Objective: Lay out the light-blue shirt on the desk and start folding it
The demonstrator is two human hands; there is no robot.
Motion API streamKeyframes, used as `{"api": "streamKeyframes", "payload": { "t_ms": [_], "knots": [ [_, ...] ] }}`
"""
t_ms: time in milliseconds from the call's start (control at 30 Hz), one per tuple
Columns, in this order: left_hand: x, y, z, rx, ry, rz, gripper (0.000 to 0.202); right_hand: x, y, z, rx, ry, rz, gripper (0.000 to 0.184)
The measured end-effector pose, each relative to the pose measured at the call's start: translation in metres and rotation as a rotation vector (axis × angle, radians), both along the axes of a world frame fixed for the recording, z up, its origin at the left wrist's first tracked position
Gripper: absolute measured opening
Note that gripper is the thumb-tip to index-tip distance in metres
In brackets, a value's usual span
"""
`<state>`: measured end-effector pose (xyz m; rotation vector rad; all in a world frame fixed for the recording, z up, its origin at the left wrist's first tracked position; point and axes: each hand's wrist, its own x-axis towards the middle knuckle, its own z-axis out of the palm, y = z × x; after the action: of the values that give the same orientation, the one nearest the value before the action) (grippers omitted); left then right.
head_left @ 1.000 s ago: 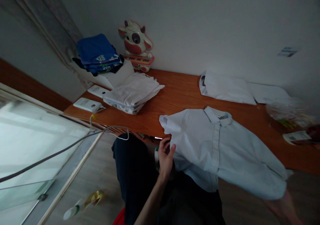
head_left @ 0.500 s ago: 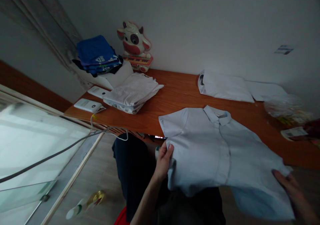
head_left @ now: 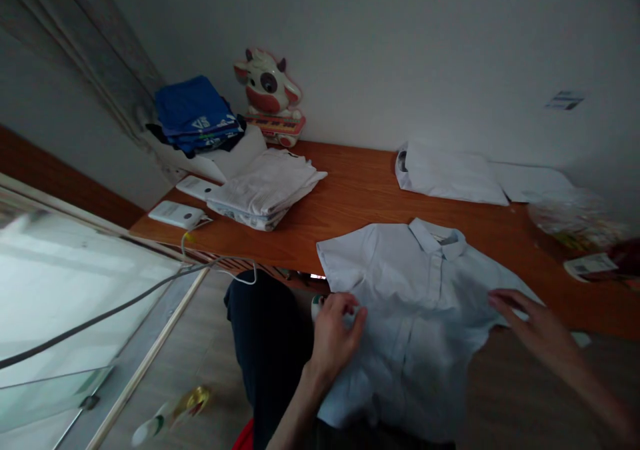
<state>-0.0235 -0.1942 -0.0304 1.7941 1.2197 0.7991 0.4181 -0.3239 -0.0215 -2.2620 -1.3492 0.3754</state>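
A pale blue collared shirt (head_left: 415,303) lies front-up, half on the brown wooden table (head_left: 350,190) and half hanging over its near edge toward my lap. My left hand (head_left: 336,335) pinches the shirt's left side near the sleeve, fingers closed on the cloth. My right hand (head_left: 531,317) lies on the shirt's right side, fingers stretched out flat on the fabric.
A stack of folded white clothes (head_left: 265,187) and a blue folded pile (head_left: 193,110) sit at the left, beside a cow-shaped toy (head_left: 267,90). A folded white shirt (head_left: 447,173) lies at the back. White devices (head_left: 177,213) with a cable rest near the left edge. Packets (head_left: 580,223) lie at right.
The shirt has been lowered and pulled down over the table edge. My right hand came up from the lower hem onto the shirt's right side; my left hand shifted slightly right.
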Motion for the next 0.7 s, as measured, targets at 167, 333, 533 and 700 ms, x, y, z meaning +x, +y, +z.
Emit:
{"api": "streamKeyframes", "payload": {
  "t_ms": [167,333,533,700],
  "knots": [
    [0.086,0.058,0.014,0.299,0.135,-0.37,0.047,-0.039,0.103,-0.029,-0.106,-0.339,0.189,0.074],
    [0.128,0.153,-0.008,0.388,0.455,-0.375,0.061,-0.035,0.182,-0.053,-0.141,-0.436,0.177,0.082],
    [0.119,0.131,-0.009,0.435,0.155,-0.323,0.042,-0.003,0.232,-0.036,-0.084,-0.39,0.268,0.079],
    [0.059,0.004,-0.066,0.223,-0.214,0.148,0.015,-0.034,0.18,-0.021,0.319,-0.273,0.128,0.064]
  ]
}}
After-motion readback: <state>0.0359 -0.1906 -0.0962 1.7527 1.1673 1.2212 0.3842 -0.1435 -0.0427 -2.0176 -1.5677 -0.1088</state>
